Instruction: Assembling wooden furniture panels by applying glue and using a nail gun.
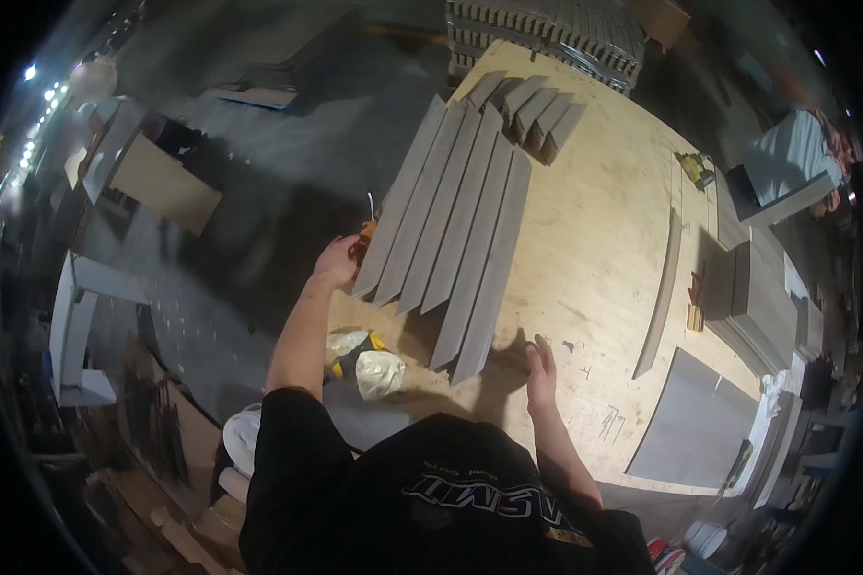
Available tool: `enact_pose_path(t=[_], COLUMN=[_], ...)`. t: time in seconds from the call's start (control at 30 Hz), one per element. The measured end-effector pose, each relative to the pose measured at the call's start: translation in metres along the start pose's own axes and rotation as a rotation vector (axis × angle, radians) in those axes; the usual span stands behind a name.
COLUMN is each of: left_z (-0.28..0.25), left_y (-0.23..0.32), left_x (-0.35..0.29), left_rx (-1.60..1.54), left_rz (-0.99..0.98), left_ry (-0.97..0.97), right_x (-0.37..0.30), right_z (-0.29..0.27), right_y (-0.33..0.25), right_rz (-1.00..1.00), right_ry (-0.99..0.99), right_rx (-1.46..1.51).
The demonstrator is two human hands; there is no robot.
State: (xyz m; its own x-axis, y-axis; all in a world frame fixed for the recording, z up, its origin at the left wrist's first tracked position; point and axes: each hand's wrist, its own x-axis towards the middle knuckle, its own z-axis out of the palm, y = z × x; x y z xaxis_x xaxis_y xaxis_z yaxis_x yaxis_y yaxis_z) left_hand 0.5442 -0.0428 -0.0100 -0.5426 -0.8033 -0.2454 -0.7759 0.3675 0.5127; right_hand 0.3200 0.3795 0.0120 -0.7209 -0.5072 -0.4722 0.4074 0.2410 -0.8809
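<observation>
Grey long boards (451, 216) with slanted ends are laid side by side on the left part of the pale wooden table (604, 220). White lettering is carried upside down on the black shirt (355, 508), and dark handwritten marks (612, 420) are scrawled on the bare wood near the right hand (541, 372). An orange tool (367, 231) is held in the left hand (336, 261), its fingers clamped on it; most of the tool is hidden (only its upper part and a pale tip can be made out). Nothing is held by the right hand, whose fingers are loosely apart. A yellow-and-black tool (375, 340) is partly covered by a crumpled pale bag (380, 374). Short grey pieces (532, 105) are bunched beyond the boards. The right side is taken up by a curved strip (662, 297), a flat grey panel (692, 422) and stacked panels (759, 307), with the far clutter blurred.
</observation>
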Motion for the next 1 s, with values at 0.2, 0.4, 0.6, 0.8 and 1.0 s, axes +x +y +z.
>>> enact_pose_path(t=[0.2,0.4,0.6,0.8,1.0], left_z=[0.016,0.004,0.003,0.016,0.098], left_y=[-0.014,-0.03,-0.043,0.05,0.158], left_x=[-0.044,-0.086,-0.106,-0.183,-0.298], left_rx=[0.043,0.049,-0.165,-0.648,-0.905], left_rz=[0.082,0.073,0.111,0.135,-0.078], left_ry=[0.124,0.128,0.181,0.419,-0.137], right_x=[-0.017,-0.022,-0.017,-0.016,-0.023], right_z=[-0.013,-0.027,-0.029,0.0,0.041], right_y=[0.024,0.033,0.033,-0.002,-0.023], right_rz=[0.003,0.006,-0.081,-0.201,-0.115], right_ry=[-0.021,-0.032,-0.033,-0.091,-0.239], right_rx=[-0.041,-0.04,-0.084,-0.223,-0.263])
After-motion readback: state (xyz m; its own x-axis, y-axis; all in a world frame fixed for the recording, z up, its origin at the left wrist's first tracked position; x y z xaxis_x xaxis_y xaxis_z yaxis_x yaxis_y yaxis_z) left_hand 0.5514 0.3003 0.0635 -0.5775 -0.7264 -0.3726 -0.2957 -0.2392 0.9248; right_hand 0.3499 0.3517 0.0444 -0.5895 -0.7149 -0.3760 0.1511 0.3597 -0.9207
